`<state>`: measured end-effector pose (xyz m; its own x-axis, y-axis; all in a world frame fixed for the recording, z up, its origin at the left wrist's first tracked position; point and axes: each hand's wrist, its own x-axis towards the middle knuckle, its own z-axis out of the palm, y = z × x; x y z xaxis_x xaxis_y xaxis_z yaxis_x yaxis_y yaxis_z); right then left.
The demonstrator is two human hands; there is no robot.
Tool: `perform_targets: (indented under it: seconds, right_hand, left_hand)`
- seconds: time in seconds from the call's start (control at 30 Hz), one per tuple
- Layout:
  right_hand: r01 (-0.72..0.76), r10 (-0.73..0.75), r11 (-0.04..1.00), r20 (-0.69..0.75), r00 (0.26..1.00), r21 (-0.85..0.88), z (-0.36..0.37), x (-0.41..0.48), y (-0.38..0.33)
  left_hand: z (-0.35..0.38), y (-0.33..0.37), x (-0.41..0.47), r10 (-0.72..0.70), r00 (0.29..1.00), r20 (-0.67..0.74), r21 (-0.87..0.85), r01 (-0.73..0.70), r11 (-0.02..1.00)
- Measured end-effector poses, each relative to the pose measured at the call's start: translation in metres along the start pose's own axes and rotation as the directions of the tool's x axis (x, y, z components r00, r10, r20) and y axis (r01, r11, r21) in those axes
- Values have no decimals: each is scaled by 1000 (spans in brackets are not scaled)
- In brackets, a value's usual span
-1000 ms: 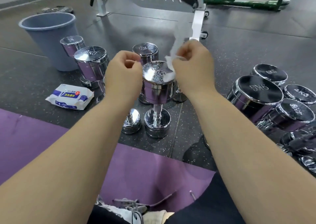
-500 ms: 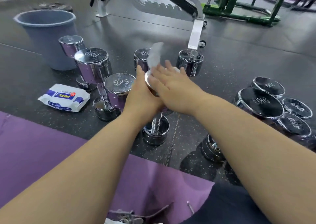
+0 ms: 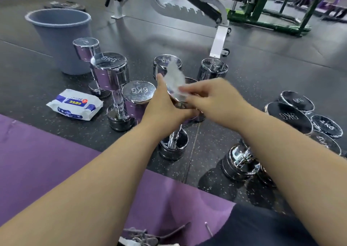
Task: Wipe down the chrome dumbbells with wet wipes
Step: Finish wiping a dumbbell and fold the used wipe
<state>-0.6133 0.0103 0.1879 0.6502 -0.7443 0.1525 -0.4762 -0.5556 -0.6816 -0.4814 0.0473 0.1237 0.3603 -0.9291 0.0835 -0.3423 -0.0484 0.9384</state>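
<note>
**Wipe on the top face, both hands on one dumbbell**

My left hand [image 3: 165,106] is wrapped round the upper head of an upright dumbbell [image 3: 173,147], thumb sticking up, gripping it from the left. My right hand [image 3: 213,95] comes in from the other side and pinches a wet wipe [image 3: 175,77] at the top face. The wipe's loose end flares up above my fingers, all blur. The hands are close together across that head. The dumbbell stands on its lower head on the dark speckled floor [image 3: 253,80], just past the edge of the purple mat [image 3: 47,161].

Containers now. A grey-blue bucket [image 3: 58,17] stands open at the back left. I see only its inside wall, so I cannot tell what is in it. A white-and-blue pack of wipes [image 3: 75,104] lies flat on the floor between bucket and mat.

Further out, a 6KG dumbbell [image 3: 139,93] stands just beside my left hand, and an 8KG dumbbell [image 3: 109,71] stands behind it. A smaller chrome one [image 3: 86,47] stands in front of the bucket. Two more [image 3: 213,70] stand beyond my hands, and the wipe covers part of the left one.

To my right is a cluster of upright dumbbells [image 3: 289,116], one marked 4KG [image 3: 327,126]. My right forearm hides part of that group. A weight bench [image 3: 206,1] and a green frame [image 3: 262,18] stand at the back.
</note>
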Motion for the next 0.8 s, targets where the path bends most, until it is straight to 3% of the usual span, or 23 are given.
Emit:
perform_targets:
  seconds: [0.07, 0.1, 0.13, 0.17, 0.2, 0.3, 0.47, 0.57, 0.67, 0.73, 0.8]
  right_hand:
    - [-66, 189, 916, -280, 941, 395, -14, 6, 2]
    - [-84, 325, 743, -248, 913, 664, -24, 14, 0]
    - [-89, 400, 498, -138, 906, 862, -31, 24, -4]
    - [-92, 415, 294, -41, 909, 951, -35, 33, -9]
    - [-119, 413, 223, 17, 910, 968, -37, 39, -14]
    - [-202, 469, 454, -40, 882, 868, -23, 49, -9]
    - [-35, 450, 568, -275, 849, 822, -31, 64, -33]
    - [109, 413, 509, -353, 839, 854, -44, 71, -45]
    - [-7, 495, 458, -248, 833, 889, -31, 65, -27]
    - [-89, 583, 334, -131, 802, 938, -16, 60, -9]
    - [-74, 600, 189, -56, 798, 979, -13, 62, -4]
  left_hand:
    - [-2, 4, -5, -26, 1000, -1, 47, 26, 999]
    - [-3, 5, -7, -33, 999, 0, 80, 33, 996]
    - [-4, 5, -7, -35, 999, 1, 97, 35, 995]
    - [-5, 5, -9, -47, 999, 2, 97, 47, 994]
    - [-5, 5, -8, -54, 999, 5, 88, 54, 995]
    - [-4, 8, -11, -66, 998, 20, 104, 64, 993]
    - [-3, 9, -13, -32, 999, -12, 97, 33, 995]
    - [-3, 9, -12, -38, 999, -18, 121, 40, 992]
    - [-3, 9, -11, -24, 999, -21, 133, 27, 991]
    - [-2, 7, -10, -14, 999, -30, 155, 19, 988]
    - [0, 7, -11, -7, 999, -35, 177, 13, 984]
